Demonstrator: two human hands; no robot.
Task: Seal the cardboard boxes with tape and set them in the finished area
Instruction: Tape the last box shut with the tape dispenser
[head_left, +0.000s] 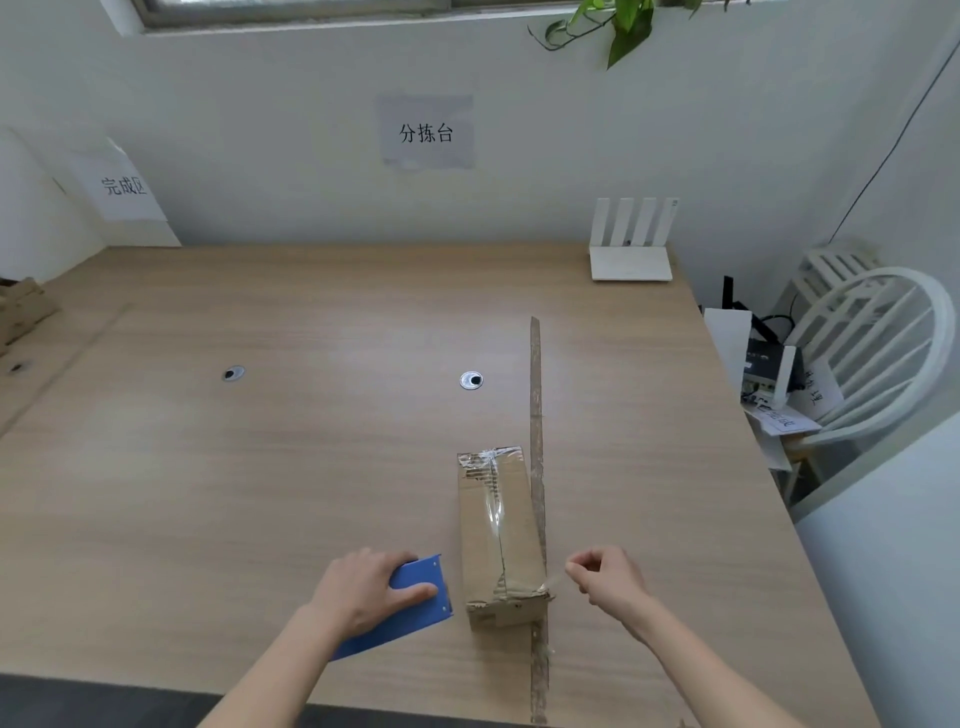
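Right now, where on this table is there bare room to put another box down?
Bare wood lies left of the box, around the two grommets, and back toward the router. It is crowded by the left hand, right hand and strip.

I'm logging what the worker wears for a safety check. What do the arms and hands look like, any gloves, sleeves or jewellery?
Both hands, left and right, are bare, with no gloves. Both forearms are uncovered as far as the frame's lower edge, so no sleeves show. No watch, ring or bracelet is visible on either.
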